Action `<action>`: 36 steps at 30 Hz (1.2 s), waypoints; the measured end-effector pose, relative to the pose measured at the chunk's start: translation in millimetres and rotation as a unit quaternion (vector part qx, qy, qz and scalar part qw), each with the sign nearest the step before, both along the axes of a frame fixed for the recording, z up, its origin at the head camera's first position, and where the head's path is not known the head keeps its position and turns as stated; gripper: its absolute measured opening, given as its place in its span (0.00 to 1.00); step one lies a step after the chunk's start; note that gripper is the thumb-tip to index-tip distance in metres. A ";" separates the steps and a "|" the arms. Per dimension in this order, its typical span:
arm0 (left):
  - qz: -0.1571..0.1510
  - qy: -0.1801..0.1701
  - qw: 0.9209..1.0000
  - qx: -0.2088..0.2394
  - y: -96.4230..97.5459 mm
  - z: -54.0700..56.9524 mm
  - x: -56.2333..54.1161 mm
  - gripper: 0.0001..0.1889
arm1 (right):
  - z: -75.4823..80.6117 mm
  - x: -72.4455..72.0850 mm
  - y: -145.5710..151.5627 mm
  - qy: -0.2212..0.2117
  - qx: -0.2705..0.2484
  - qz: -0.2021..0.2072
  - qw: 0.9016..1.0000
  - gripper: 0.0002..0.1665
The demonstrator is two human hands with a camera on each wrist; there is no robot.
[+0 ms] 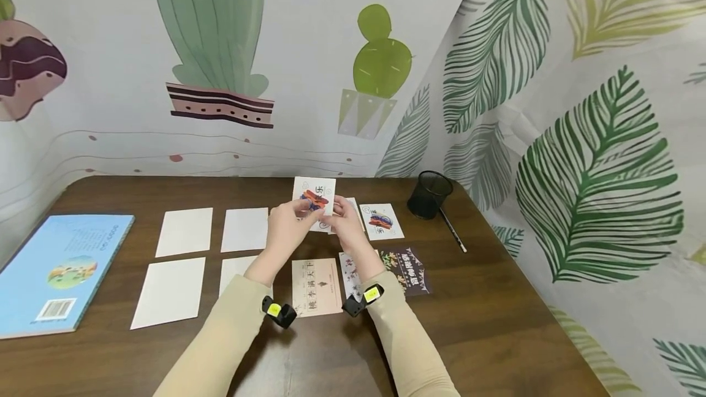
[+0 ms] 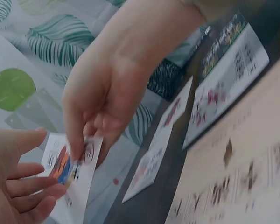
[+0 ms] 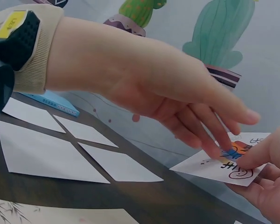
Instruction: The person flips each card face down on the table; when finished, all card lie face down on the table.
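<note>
Our right hand pinches the printed card above the bench, our left hand has fingers loosely spread over its face, so we'd best keep it flat, gripping edges only.

On the brown table I see blank white cards and, beyond, a blue book left of the fingers; nearer them, printed cards; rightward, a mesh cup and pencil.
</note>
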State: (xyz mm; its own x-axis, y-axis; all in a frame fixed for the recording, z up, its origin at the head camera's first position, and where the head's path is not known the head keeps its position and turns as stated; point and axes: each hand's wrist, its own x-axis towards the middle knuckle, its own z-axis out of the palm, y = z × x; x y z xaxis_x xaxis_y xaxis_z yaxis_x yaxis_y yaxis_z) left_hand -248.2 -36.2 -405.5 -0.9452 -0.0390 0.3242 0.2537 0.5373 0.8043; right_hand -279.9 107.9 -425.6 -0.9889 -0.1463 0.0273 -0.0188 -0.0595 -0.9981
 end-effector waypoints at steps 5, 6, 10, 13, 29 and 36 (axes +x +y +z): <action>0.013 -0.001 1.000 0.002 6.0 2.4 5.2 0.24 | 3.1 3.7 -3.6 0.001 0.003 0.022 1.000 0.32; 0.016 -0.001 1.000 0.003 6.2 2.4 5.7 0.25 | 2.9 3.9 -3.7 0.002 0.004 0.027 1.000 0.33; 0.027 0.010 1.000 0.007 4.2 0.6 5.8 0.25 | 3.4 6.8 -4.3 0.011 0.008 0.060 0.998 0.36; 0.024 0.016 0.999 0.019 0.3 -0.6 4.7 0.24 | 4.8 8.8 -5.4 0.023 0.022 0.098 0.995 0.37; -0.043 -0.106 0.986 0.119 -19.6 -1.6 -6.4 0.18 | 1.7 5.5 4.0 0.019 0.051 0.130 0.990 0.34; -0.038 -0.157 0.980 0.120 -26.5 -4.7 -10.3 0.19 | -9.1 -0.5 11.2 0.016 0.053 -0.014 0.998 0.25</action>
